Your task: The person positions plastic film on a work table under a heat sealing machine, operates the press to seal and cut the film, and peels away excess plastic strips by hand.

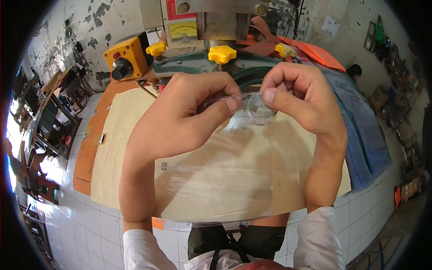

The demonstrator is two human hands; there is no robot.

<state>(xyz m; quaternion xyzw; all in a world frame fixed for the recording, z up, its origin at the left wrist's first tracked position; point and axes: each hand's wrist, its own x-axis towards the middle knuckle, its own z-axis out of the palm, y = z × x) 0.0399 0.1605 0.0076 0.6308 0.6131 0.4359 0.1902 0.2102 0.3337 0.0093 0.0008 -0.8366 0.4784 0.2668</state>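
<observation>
A clear plastic sheet (216, 189) hangs from both hands and drapes over the cream-coloured board toward my lap. My left hand (189, 112) pinches its top edge between thumb and curled fingers. Close by on the right, my right hand (299, 96) pinches the same edge with thumb and forefinger. Between the two hands, a curved, transparent outline (257, 111) shows in the plastic; whether it is a separate piece I cannot tell. Just beyond my fingers stands a green metal machine frame (189, 64) with a yellow star knob (222, 54) at its middle.
A yellow control box (128, 57) with a black dial sits at the back left, near a gauge (183, 30). Blue sheeting (355, 121) covers the right side, with orange sheets (319, 51) behind. The orange-brown tabletop (85, 166) shows at left.
</observation>
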